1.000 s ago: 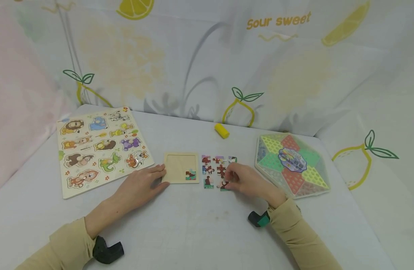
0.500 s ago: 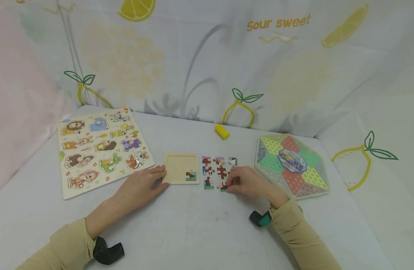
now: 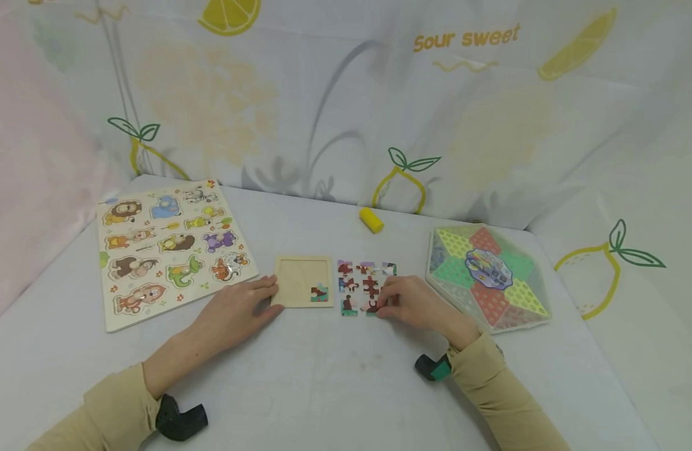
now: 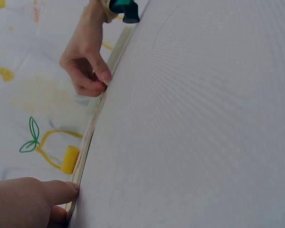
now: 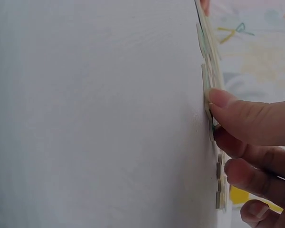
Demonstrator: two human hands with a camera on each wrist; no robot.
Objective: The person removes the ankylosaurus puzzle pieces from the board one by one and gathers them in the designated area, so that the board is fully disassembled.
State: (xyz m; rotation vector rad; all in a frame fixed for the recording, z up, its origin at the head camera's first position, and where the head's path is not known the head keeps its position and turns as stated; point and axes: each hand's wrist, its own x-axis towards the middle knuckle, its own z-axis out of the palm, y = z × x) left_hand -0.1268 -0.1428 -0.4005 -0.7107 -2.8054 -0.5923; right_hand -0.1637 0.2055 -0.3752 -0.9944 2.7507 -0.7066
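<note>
In the head view my left hand (image 3: 233,310) touches the left edge and lower left corner of a small square wooden puzzle tray (image 3: 295,275), its fingers fairly straight. One jigsaw piece (image 3: 319,293) sits in the tray's lower right corner. Just right of the tray, several loose jigsaw pieces (image 3: 348,305) lie picture side up in rows. My right hand (image 3: 410,304) pinches the lower right jigsaw piece (image 3: 371,307) between thumb and forefinger. Close up in the right wrist view, the thumb (image 5: 225,99) lies on that piece at the table surface. The hand hides part of the pieces behind it.
A large animal peg puzzle board (image 3: 171,250) lies to the left of the tray. On the right is a hexagonal game board (image 3: 487,275) with coloured triangles. A yellow cylinder (image 3: 371,220) lies near the table's back edge, before a printed cloth (image 3: 335,81).
My right hand has shifted slightly left with its fingertips on the lower right jigsaw piece, which has moved a little with it. The left hand and tray have stayed in place.
</note>
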